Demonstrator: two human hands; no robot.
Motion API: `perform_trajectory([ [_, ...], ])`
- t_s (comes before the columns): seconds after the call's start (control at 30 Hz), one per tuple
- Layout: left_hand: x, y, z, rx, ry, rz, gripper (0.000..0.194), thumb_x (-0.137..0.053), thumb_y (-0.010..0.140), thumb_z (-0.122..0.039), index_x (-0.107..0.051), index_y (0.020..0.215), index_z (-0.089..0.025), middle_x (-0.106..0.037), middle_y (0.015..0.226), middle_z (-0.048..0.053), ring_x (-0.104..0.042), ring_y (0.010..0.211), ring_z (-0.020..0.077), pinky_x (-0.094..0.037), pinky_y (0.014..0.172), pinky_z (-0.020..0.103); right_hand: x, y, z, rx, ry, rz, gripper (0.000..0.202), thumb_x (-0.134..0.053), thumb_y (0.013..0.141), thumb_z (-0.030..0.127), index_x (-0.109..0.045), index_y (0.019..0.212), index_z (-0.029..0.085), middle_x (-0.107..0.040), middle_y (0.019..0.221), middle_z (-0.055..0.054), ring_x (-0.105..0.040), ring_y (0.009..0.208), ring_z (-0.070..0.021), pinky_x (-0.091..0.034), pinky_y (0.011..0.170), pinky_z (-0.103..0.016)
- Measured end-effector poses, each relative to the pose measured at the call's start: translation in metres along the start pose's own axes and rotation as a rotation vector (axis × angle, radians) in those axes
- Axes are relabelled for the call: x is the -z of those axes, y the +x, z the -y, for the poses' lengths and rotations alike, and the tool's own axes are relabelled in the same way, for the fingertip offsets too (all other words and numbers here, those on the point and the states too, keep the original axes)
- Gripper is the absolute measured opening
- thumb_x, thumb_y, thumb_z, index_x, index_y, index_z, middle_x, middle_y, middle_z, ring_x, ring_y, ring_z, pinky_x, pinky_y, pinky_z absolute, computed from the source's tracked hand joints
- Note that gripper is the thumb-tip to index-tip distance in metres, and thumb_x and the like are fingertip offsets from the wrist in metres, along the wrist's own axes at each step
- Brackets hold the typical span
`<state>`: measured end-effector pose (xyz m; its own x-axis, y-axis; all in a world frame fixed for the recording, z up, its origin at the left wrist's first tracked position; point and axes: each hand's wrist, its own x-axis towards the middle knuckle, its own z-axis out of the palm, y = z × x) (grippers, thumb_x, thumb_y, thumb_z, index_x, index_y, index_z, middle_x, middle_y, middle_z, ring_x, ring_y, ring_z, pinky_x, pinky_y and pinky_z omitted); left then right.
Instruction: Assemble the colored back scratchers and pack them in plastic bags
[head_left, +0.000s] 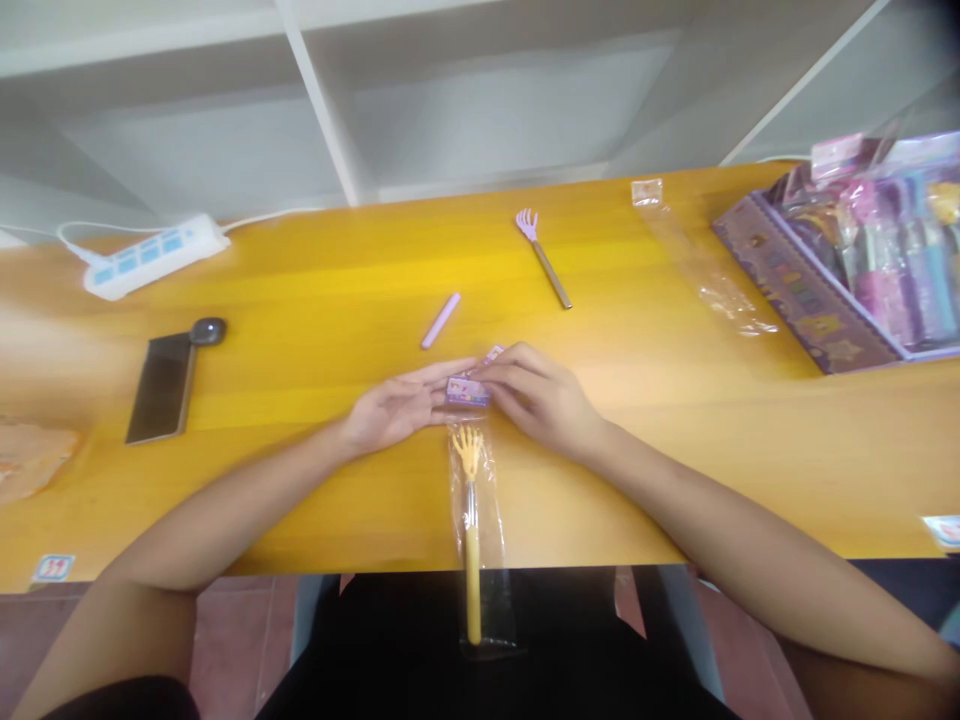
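Observation:
A clear bag [491, 500] with a purple printed header card [468, 392] hangs over the table's front edge. Inside it lies a yellow hand-shaped scratcher [472, 540], its hand end toward the card. My left hand [394, 408], palm up with fingers stretched out, supports the card from the left. On the card's right side, the fingers of my right hand [544, 400] are pinched at its top corner. Beyond my hands lie a purple tube [440, 321] and a metal-handled scratcher with a purple hand [546, 262].
A purple display box [817, 290] of wrapped items stands at the right, with an empty clear bag [712, 280] beside it. At the left are a power strip [154, 257], a phone [161, 388], a dark round object [208, 331] and an orange packet [34, 458].

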<state>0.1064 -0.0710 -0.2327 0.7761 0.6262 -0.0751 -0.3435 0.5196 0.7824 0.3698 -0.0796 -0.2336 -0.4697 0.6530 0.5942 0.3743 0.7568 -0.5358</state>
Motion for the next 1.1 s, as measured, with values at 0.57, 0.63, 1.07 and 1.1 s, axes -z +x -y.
perform_trajectory([
  [0.57, -0.0038, -0.0008, -0.0024, -0.026, 0.039, 0.017, 0.065, -0.058, 0.097, -0.043, -0.062, 0.159, -0.022, -0.043, 0.177, 0.013, -0.042, 0.162, 0.0424, -0.036, 0.13, 0.062, 0.0007, -0.0026, 0.0045, -0.017, 0.025, 0.091, 0.03, -0.058, 0.106, 0.015, -0.065, 0.134, 0.024, -0.067, 0.113, -0.01, -0.069, 0.103, -0.0233, -0.062, 0.085, -0.04],
  [0.63, -0.0039, -0.001, -0.0027, -0.021, 0.044, 0.013, 0.066, -0.058, 0.098, -0.043, -0.061, 0.16, -0.022, -0.045, 0.176, 0.014, -0.042, 0.162, 0.0425, -0.036, 0.13, 0.062, 0.0006, -0.0041, 0.0051, -0.115, -0.016, 0.031, 0.036, -0.063, 0.106, 0.021, -0.06, 0.141, 0.023, -0.065, 0.108, -0.008, -0.065, 0.082, -0.0185, -0.06, 0.073, -0.036],
  [1.07, -0.0014, -0.0023, -0.0036, -0.017, 0.123, 0.02, 0.045, -0.067, 0.096, -0.045, -0.077, 0.131, -0.02, -0.052, 0.169, 0.017, -0.052, 0.154, 0.039, -0.045, 0.125, 0.055, 0.0007, -0.0021, 0.0011, -0.09, -0.017, -0.038, 0.007, -0.069, 0.105, 0.021, -0.07, 0.111, 0.023, -0.067, 0.107, -0.007, -0.067, 0.091, -0.0181, -0.058, 0.072, -0.032],
  [1.1, -0.003, -0.0024, -0.0042, -0.028, 0.126, 0.022, 0.035, -0.069, 0.096, -0.042, -0.077, 0.122, -0.02, -0.052, 0.169, 0.016, -0.053, 0.153, 0.0383, -0.046, 0.124, 0.055, 0.0011, -0.0022, 0.0018, -0.084, -0.012, -0.038, 0.006, -0.069, 0.105, 0.02, -0.071, 0.11, 0.022, -0.066, 0.106, -0.007, -0.066, 0.088, -0.017, -0.057, 0.07, -0.031],
])
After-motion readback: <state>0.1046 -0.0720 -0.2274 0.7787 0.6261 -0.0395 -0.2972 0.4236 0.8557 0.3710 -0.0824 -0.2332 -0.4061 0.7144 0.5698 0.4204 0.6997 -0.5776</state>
